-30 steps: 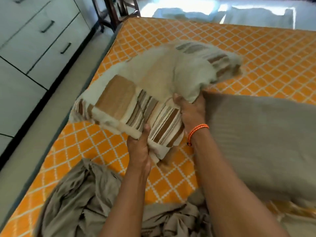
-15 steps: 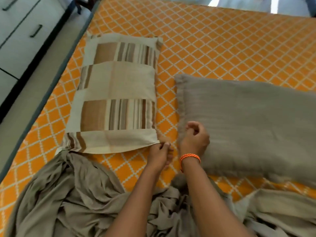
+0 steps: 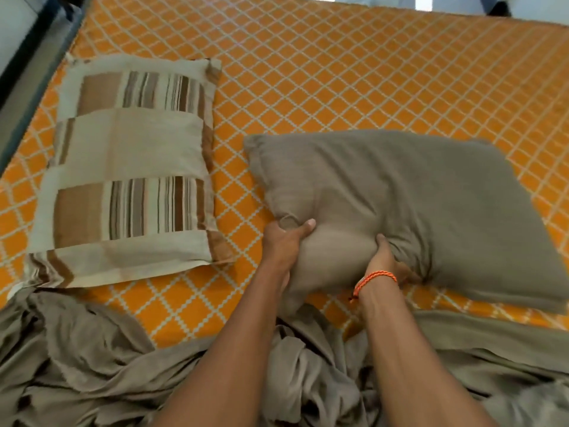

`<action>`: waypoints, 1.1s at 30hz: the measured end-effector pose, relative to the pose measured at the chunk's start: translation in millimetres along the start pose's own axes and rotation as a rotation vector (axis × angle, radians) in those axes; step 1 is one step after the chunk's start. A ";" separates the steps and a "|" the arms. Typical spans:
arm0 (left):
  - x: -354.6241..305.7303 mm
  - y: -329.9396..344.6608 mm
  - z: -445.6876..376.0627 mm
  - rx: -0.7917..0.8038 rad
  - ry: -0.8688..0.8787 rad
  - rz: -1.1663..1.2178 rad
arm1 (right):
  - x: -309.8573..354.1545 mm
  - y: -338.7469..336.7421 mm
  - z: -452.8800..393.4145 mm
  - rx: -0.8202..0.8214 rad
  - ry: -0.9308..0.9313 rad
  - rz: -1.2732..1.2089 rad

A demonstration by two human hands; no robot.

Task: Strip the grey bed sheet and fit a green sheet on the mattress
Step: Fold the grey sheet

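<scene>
I can read no text, label, brand, number or sign anywhere in my view; the fabrics show only woven patterns.

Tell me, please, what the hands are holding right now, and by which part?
Both hands, left and right, grip the grey pillow at its near left corner, bunching the fabric there.
</scene>
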State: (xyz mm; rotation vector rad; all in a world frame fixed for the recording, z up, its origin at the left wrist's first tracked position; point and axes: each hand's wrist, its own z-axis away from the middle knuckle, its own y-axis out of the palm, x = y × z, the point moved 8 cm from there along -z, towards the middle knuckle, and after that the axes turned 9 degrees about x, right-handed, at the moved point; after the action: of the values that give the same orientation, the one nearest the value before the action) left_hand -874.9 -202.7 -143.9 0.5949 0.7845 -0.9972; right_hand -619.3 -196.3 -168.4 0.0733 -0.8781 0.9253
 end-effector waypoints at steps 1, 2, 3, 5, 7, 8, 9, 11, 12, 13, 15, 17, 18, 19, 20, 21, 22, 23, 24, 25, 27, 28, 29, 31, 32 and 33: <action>-7.8 0.3 2.0 0.037 0.034 0.064 | 4.1 9.8 1.5 0.045 -0.031 -0.018; -13.2 -3.7 3.4 0.055 0.063 0.112 | 9.6 19.0 5.3 0.076 -0.083 -0.048; -20.5 -12.3 6.6 0.061 0.094 0.154 | 14.9 29.9 11.6 0.102 -0.132 -0.069; -38.4 -32.8 17.3 0.043 0.145 0.204 | 28.4 54.3 30.4 0.190 -0.209 -0.089; -60.9 -61.7 26.8 0.003 0.218 0.221 | 39.4 86.2 55.1 0.316 -0.302 -0.113; -74.8 -77.0 32.1 -0.014 0.268 0.222 | 47.6 100.9 75.5 0.380 -0.352 -0.130; -89.9 -97.6 36.9 -0.043 0.321 0.211 | 53.4 119.9 98.3 0.445 -0.400 -0.142; -115.4 -134.7 47.9 -0.122 0.416 0.202 | 70.2 158.2 143.9 0.589 -0.506 -0.121; -126.2 -157.4 53.9 -0.178 0.467 0.205 | 77.8 180.0 169.9 0.660 -0.555 -0.104; -134.7 -179.6 61.8 -0.237 0.515 0.212 | 84.0 199.8 194.8 0.727 -0.607 -0.085; -139.9 -214.1 77.8 -0.359 0.584 0.221 | 89.8 234.8 237.4 0.823 -0.709 -0.011; -121.4 -241.0 86.3 -0.468 0.551 0.224 | 77.6 261.2 269.4 0.866 -0.785 0.145; -100.0 -250.9 83.6 -0.494 0.469 0.233 | 65.6 270.4 280.1 0.870 -0.817 0.250; -74.9 -258.1 77.8 -0.485 0.354 0.227 | 49.8 277.6 286.1 0.871 -0.828 0.367; -49.7 -261.4 71.6 -0.449 0.229 0.214 | 33.9 282.2 287.3 0.869 -0.831 0.482; -25.6 -264.2 67.0 -0.401 0.118 0.208 | 16.9 283.4 287.4 0.864 -0.838 0.578; -6.7 -266.0 63.8 -0.354 0.044 0.215 | 0.9 283.4 283.7 0.854 -0.846 0.638; 5.4 -268.7 63.3 -0.321 0.003 0.223 | -12.9 278.2 279.9 0.844 -0.846 0.659; 10.0 -270.7 64.2 -0.303 -0.014 0.230 | -26.0 271.7 272.8 0.838 -0.824 0.650; 9.7 -270.8 65.0 -0.286 -0.018 0.239 | -36.1 263.6 263.6 0.841 -0.780 0.608; 9.8 -270.7 67.6 -0.245 -0.031 0.296 | -59.6 246.7 242.2 0.879 -0.566 0.436; 8.2 -270.9 68.7 -0.244 -0.022 0.343 | -69.1 241.7 233.7 0.900 -0.436 0.340; 4.1 -272.0 70.2 -0.264 0.004 0.391 | -76.5 239.4 229.0 0.916 -0.311 0.271; -11.7 -277.0 71.1 -0.340 0.119 0.446 | -77.4 244.9 223.5 0.925 -0.201 0.178; -21.6 -279.8 69.4 -0.370 0.182 0.467 | -72.2 251.0 222.7 0.923 -0.195 0.131; -30.4 -281.9 65.4 -0.386 0.224 0.497 | -66.6 258.7 223.7 0.929 -0.180 0.095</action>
State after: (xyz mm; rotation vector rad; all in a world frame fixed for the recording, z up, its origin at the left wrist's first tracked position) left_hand -1118.4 -357.4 -105.5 0.5320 0.9387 -0.3135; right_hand -965.9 -170.5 -143.5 0.9294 -0.5522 1.3691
